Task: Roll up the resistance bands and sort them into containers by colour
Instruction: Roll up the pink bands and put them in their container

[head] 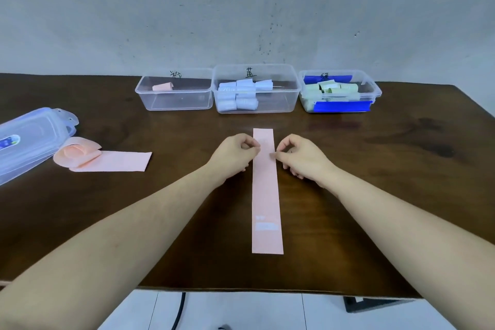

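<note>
A pink band [266, 190] lies flat and lengthwise on the table [375, 169], the left hand [235, 154] and right hand [300, 155] each pinching one long edge near its far end. Rolling has not begun (judged from the flat strip). The next move calls for curling the far end toward the body, then placing the roll in the pink container [150, 99].

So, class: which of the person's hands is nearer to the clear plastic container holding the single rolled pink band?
The left. The left hand lies in front of the clear plastic container with the single rolled pink band, somewhat to its right; the right hand lies further right, across the flat pink band.
</note>
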A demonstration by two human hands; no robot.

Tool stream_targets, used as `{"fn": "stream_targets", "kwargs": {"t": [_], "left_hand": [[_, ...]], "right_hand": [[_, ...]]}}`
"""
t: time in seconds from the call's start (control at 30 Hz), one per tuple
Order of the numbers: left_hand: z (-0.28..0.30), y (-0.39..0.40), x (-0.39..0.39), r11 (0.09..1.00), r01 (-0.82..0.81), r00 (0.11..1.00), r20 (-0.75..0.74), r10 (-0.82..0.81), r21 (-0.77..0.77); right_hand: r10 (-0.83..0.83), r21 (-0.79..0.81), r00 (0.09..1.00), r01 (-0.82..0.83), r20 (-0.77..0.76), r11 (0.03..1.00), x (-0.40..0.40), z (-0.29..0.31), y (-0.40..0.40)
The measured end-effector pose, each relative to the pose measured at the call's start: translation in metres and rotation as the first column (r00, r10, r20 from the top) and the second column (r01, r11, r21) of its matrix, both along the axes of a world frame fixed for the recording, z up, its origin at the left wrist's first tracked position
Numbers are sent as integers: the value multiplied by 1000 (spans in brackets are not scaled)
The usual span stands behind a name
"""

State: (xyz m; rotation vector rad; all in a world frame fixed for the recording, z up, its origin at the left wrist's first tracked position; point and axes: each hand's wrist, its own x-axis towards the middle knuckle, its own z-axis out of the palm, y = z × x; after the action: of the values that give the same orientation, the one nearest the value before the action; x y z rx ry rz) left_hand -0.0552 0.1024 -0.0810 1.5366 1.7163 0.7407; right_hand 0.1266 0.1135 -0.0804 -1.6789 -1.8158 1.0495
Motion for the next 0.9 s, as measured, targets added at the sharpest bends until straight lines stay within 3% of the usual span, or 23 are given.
{"fn": "stream_targets", "kwargs": {"t": [0.13, 0.37, 0.53, 0.7, 0.9], "left_hand": [[-7, -34, -2, 976, 171, 985, -1, -172, 132], [-20, -97, -5, 916, 331, 937, 33, -347, 228], [-22, -134, -20, 785, 558, 829, -216, -516, 268], [-31, -148, -27, 744, 580, 807, -356, -471, 332], [-30, -161, -12, 688, 563, 813, -455, -362, 459]], "right_hand": [[140, 147, 990, -140, 13, 979, 8, -11, -21], [348, 276, 938, -335, 2, 901, 22, -18, -79], [449, 360, 889, -448, 86, 818, 38, -27, -120], [483, 404, 828, -561, 286, 723, 45, -32, -138], [484, 448, 855, -512, 185, 733, 43, -35, -142]]}}
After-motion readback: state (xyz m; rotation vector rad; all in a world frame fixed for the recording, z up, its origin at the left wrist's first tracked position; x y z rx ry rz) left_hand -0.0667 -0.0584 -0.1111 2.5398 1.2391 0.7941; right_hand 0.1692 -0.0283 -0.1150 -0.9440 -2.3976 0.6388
